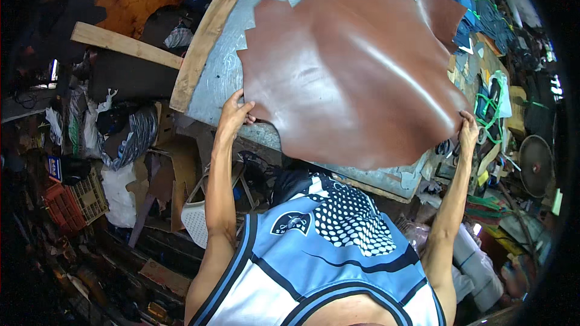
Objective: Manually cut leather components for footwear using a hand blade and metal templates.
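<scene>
A large brown leather hide, glossy and with jagged cut edges, spreads over the grey-topped worktable. Its near edge hangs past the table's front toward me, and a raised fold runs across its right half. My left hand pinches the hide's lower left edge, thumb on top and fingers curled beneath. At the right edge, my right hand grips the leather with its fingers bent over the rim. Both arms reach forward, spread wide apart.
Wooden boards border the table's left side. Dark blue material is piled at the back right. To the left lie a cardboard box, a red crate and plastic bags. A round disc stands at the right; a white perforated seat sits below.
</scene>
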Motion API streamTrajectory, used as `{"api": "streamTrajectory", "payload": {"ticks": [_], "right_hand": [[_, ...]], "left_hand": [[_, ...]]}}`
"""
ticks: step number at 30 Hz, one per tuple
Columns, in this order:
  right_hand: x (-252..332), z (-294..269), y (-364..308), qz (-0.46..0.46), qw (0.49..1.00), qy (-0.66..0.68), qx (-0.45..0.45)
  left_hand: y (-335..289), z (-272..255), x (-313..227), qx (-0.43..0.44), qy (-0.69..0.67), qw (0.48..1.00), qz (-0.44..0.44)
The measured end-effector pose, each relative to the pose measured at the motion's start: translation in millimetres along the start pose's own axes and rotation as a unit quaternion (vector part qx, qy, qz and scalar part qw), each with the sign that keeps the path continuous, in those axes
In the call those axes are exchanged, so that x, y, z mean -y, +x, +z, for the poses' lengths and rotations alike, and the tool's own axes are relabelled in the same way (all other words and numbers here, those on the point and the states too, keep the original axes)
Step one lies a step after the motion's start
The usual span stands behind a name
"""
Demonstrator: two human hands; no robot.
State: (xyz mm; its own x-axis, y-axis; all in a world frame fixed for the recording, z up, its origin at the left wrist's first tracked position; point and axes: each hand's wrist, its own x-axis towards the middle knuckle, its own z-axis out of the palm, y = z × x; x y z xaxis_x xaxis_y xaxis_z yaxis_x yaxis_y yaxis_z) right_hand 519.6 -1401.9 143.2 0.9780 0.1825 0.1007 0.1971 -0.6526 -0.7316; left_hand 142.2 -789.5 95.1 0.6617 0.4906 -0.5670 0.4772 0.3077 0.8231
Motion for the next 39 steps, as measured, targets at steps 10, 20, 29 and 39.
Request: {"api": "streamTrajectory", "payload": {"ticks": [10,20,29,39], "right_hand": [[10.4,23.1,-16.5,-0.123,0.981,-0.026,-0.146],[96.0,20.6,-14.5,0.15,0.973,0.102,-0.145],[246.9,79.9,-102.8,-0.252,0.94,-0.206,0.105],[156.5,5.9,-81.2,-0.052,0.952,-0.299,-0.052]], "left_hand": [[-30.6,-10.4,-20.9,0.098,0.094,0.991,-0.019],[-36.1,-5.3,-24.2,0.112,0.08,0.991,-0.002],[-39.6,-12.7,-17.1,0.087,0.063,0.994,-0.032],[-29.7,-49.6,-22.3,-0.032,0.023,0.997,0.064]]}}
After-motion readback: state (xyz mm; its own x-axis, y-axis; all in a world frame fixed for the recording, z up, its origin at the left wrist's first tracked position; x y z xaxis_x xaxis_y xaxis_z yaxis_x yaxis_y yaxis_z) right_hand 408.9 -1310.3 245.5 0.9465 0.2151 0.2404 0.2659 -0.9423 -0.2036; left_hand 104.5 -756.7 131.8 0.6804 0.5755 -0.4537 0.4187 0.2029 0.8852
